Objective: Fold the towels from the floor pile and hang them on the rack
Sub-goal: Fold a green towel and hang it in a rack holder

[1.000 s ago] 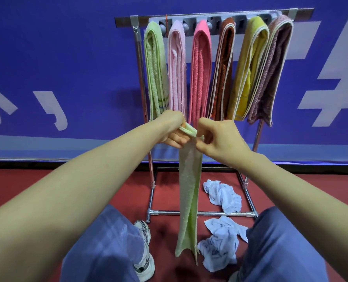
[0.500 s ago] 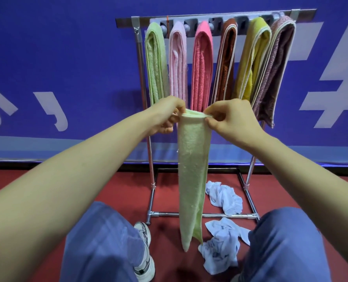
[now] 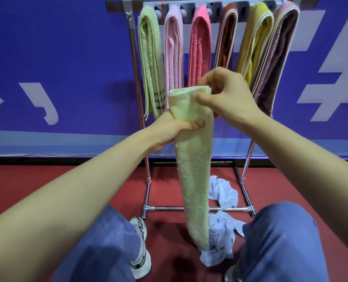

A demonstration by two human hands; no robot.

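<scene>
My left hand [image 3: 169, 129] now grips lower on the light green towel [image 3: 193, 169]; my right hand [image 3: 226, 92] pinches its folded top. It hangs narrow.

I hold the long pale green folded towel [image 3: 193, 169] up in front of the tall metal rack [image 3: 133, 58]. My left hand [image 3: 169, 129] grips it from the left, a bit below its top fold. My right hand [image 3: 228, 94] pinches the top from the right. The towel hangs down between my knees. Six folded towels of many colours [image 3: 200, 47] hang side by side on the rack's top bar, behind my hands. The rack stands on the red floor [image 3: 47, 180], in front of the big blue wall [image 3: 67, 58]. One crumpled white cloth [image 3: 224, 192] lies inside the rack's foot frame. Another crumpled white cloth [image 3: 222, 237] lies just in front of the frame, behind the held towel's lower end
</scene>
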